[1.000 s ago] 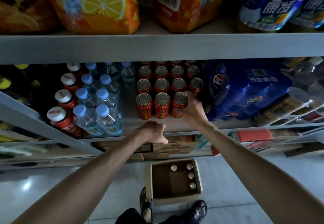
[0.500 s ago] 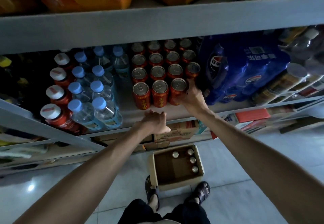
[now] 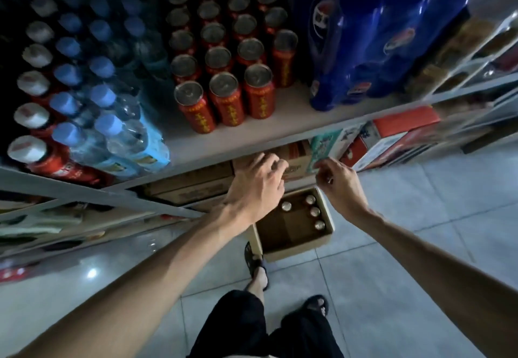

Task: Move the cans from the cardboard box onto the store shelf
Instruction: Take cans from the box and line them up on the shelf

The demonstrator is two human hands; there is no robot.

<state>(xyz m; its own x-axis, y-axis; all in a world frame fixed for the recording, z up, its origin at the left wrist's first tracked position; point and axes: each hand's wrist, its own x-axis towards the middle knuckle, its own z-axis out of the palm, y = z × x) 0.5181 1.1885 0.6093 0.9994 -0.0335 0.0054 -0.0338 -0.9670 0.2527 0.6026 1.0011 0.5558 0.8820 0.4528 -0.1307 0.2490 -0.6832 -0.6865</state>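
Grey floor tiles (image 3: 392, 273) carry the cardboard box (image 3: 297, 251); left hand (image 3: 258, 186), right hand (image 3: 339, 184) loosely curled, empty

Drinks shelf (image 3: 291, 111) above a cardboard box (image 3: 297, 249) on the floor (image 3: 406, 259).
On the shelf, cans (image 3: 224, 102) stand in rows between bottles (image 3: 112, 122) at left and wrapped packs (image 3: 364, 35) at right. Four more cans (image 3: 314, 212) sit in the box's far right part.

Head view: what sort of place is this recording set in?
Most likely a small grocery or drinks shop: a shelf packed with rows of red cans, shrink-wrapped water bottles and blue cola packs, plus a cardboard box holding more on the tiled floor.
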